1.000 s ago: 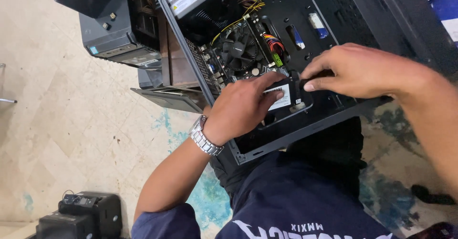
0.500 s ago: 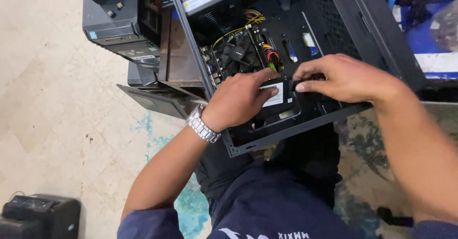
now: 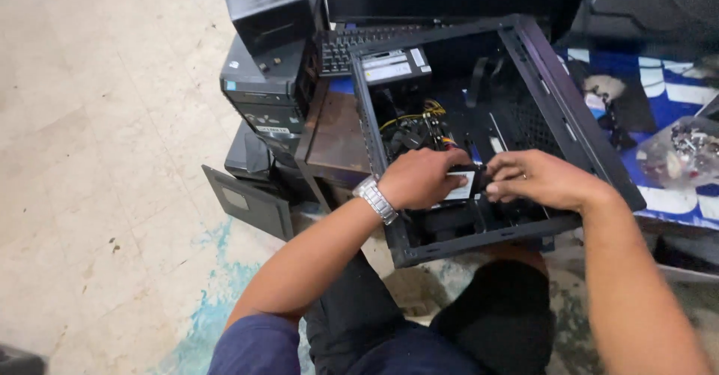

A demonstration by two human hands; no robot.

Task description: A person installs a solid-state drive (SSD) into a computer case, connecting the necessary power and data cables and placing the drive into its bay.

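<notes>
Head view shows left hand [image 3: 423,179] and right hand [image 3: 535,180] both pinching a small flat drive [image 3: 460,186] by its edges near the open computer case's [image 3: 479,251] front edge; it looks light, rigid and fragile.

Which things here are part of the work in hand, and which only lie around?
In use: left hand, right hand, flat drive, open computer case.
Lying about: keyboard, stacked black computers, clear plastic bag.
</notes>
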